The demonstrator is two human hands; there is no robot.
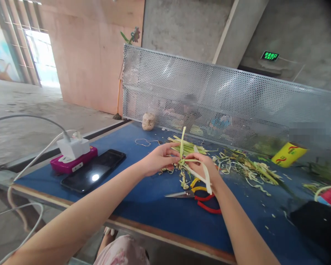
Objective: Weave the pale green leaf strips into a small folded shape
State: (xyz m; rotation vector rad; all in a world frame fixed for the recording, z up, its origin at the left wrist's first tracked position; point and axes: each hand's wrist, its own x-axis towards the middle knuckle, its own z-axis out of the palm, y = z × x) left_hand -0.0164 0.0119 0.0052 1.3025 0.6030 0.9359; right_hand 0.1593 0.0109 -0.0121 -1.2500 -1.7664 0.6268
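My left hand (158, 158) and my right hand (204, 167) meet above the blue table (143, 206), both pinched on pale green leaf strips (186, 162) that cross between the fingers. One strip sticks straight up and another curls down over my right wrist. Below the hands lie scissors (198, 195) with red and yellow handles. Behind the hands sits a pile of cut green strips (189, 147).
A black phone (93, 171) and a pink box with a white charger (71, 156) lie at the left. Leaf scraps (248, 167) spread to the right, near a yellow can (288, 154) on its side. A perforated metal screen (223, 99) closes the far edge; a person sits behind it.
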